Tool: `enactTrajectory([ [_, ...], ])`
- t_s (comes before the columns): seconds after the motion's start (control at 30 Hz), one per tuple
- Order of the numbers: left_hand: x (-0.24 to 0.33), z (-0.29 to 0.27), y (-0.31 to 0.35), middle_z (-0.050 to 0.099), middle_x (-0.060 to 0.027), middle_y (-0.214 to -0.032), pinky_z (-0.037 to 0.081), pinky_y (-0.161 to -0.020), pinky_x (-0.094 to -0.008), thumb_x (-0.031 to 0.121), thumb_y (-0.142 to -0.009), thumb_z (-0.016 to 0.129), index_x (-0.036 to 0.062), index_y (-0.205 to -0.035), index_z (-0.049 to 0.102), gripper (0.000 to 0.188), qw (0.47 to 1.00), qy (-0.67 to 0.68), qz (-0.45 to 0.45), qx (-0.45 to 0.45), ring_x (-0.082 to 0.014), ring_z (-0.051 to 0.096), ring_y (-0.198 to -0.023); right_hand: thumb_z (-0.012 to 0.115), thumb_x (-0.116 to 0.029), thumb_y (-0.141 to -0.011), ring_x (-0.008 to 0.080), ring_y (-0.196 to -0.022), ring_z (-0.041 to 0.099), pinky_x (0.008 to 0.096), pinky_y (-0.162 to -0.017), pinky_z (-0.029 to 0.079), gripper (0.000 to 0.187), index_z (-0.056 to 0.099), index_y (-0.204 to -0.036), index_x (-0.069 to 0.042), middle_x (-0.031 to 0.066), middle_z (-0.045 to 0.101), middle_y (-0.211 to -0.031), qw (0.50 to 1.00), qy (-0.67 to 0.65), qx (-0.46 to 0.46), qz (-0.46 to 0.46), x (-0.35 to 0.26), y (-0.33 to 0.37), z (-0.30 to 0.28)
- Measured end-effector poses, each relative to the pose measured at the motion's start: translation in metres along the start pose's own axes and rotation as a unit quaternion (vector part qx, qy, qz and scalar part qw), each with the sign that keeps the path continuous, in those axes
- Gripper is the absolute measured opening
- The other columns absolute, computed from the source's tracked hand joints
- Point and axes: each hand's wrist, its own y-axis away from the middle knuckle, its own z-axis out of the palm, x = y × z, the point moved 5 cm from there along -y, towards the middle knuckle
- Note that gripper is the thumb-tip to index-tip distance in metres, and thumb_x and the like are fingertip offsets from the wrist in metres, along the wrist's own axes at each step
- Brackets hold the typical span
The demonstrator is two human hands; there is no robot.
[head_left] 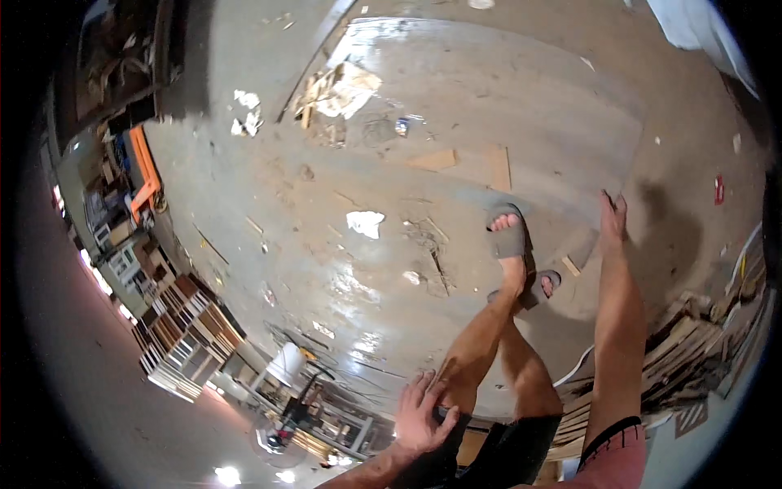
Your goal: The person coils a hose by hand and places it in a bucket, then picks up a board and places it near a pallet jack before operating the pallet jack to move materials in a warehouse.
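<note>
A large, thin grey-brown sheet (538, 98) spreads across the upper middle, over the floor. My right hand (614, 217) is at its right edge, the arm stretched far forward. Fingers and thumb lie on either side of that edge, pinching it, though the grip is partly hidden. Lower down, my left hand (420, 414) rests on my bent leg by the knee, fingers spread, holding nothing. My sandalled foot (508, 232) stands close to the sheet's near side.
Wood scraps (500, 168), crumpled wrapping (342, 88) and a white scrap (365, 223) litter the floor. Stacked wooden strips (680, 350) lie at the lower right. Stacked frame pieces (189, 334) and a cluttered workbench (305, 407) stand at left. An orange metal frame (145, 171) is farther off.
</note>
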Motion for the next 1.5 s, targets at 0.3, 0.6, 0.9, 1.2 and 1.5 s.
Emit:
enactTrajectory([
  [0.3, -0.017, 0.004, 0.061, 0.046, -0.0145, -0.140, 0.032, -0.107, -0.0535, 0.040, -0.085, 0.062, 0.0150, -0.129, 0.054, 0.051, 0.992, 0.093, -0.078, 0.018, -0.0367, 0.043, -0.129, 0.061, -0.040, -0.093, 0.0250, -0.121, 0.049, 0.0368, -0.105, 0.035, 0.062, 0.047, -0.135, 0.004, 0.0142, 0.053, -0.135, 0.970, 0.097, -0.204, -0.091, -0.106, 0.243, -0.010],
  [0.6, 0.002, -0.050, 0.141, 0.047, -0.0126, -0.139, 0.033, -0.107, -0.0533, 0.042, -0.087, 0.058, 0.0149, -0.127, 0.055, 0.048, 0.963, 0.211, -0.113, 0.121, -0.0344, 0.045, -0.127, 0.065, -0.020, -0.088, 0.0227, -0.100, 0.060, 0.0351, -0.091, 0.044, 0.037, 0.063, -0.110, 0.010, 0.0149, 0.067, -0.110, 0.946, 0.038, -0.167, -0.274, -0.394, 0.543, -0.115],
  [0.9, -0.049, -0.187, 0.183, 0.065, -0.0215, -0.110, 0.049, -0.090, -0.0450, 0.038, -0.086, 0.061, 0.0057, -0.114, 0.063, 0.043, 0.858, 0.390, -0.217, 0.254, -0.0391, 0.061, -0.104, 0.067, -0.020, -0.087, 0.0306, -0.086, 0.064, 0.0414, -0.079, 0.047, 0.034, 0.065, -0.098, 0.012, 0.0214, 0.070, -0.097, 0.917, 0.171, 0.000, -0.361, -0.530, 0.624, -0.216],
  [1.2, -0.113, -0.164, 0.239, 0.069, -0.0202, -0.101, 0.050, -0.087, -0.0386, 0.036, -0.086, 0.063, 0.0018, -0.105, 0.067, 0.040, 0.694, 0.528, -0.401, 0.280, -0.0336, 0.066, -0.097, 0.055, -0.019, -0.087, 0.0425, -0.095, 0.063, 0.0452, -0.081, 0.048, 0.031, 0.064, -0.104, 0.006, 0.0279, 0.066, -0.103, 0.866, 0.279, -0.049, -0.413, -0.657, 0.592, -0.130],
  [1.5, -0.099, -0.212, 0.249, 0.070, -0.0169, -0.093, 0.050, -0.080, -0.0331, 0.030, -0.088, 0.061, -0.0018, -0.106, 0.066, 0.037, 0.575, 0.610, -0.438, 0.325, -0.0235, 0.066, -0.087, 0.048, -0.006, -0.083, 0.0309, -0.078, 0.064, 0.0435, -0.054, 0.053, 0.041, 0.042, -0.123, -0.011, 0.0170, 0.062, -0.094, 0.848, 0.376, -0.301, -0.221, -0.673, 0.502, 0.108],
])
